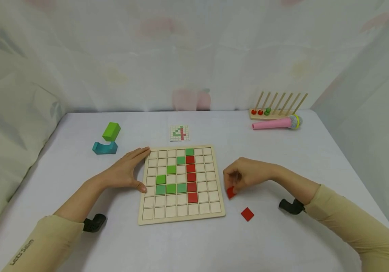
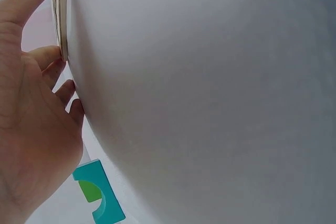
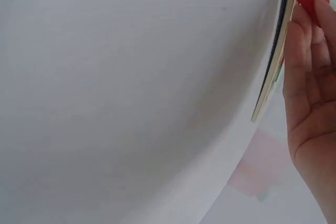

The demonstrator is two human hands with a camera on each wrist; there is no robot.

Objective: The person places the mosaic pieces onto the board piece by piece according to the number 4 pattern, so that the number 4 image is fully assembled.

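A wooden grid board (image 1: 181, 218) lies on the table, with red tiles in a column and green tiles set in a slanting line and a row. My left hand (image 1: 124, 170) rests along its left edge, thumb and fingers spread apart. The left wrist view shows the fingertips (image 2: 50, 56) at the board's rim. Just off the right side of the board, my right hand (image 1: 249, 173) pinches a red square tile (image 1: 230, 192) between thumb and fingers. Another red square tile (image 1: 247, 214) lies on the table nearer to me.
A small pattern card (image 1: 179, 133) lies behind the board. At the left are a green block (image 1: 111, 131) and a teal arch block (image 1: 105, 148). Back right, a pink toy microphone (image 1: 273, 124) lies before a peg stand (image 1: 276, 114) with red and green beads.
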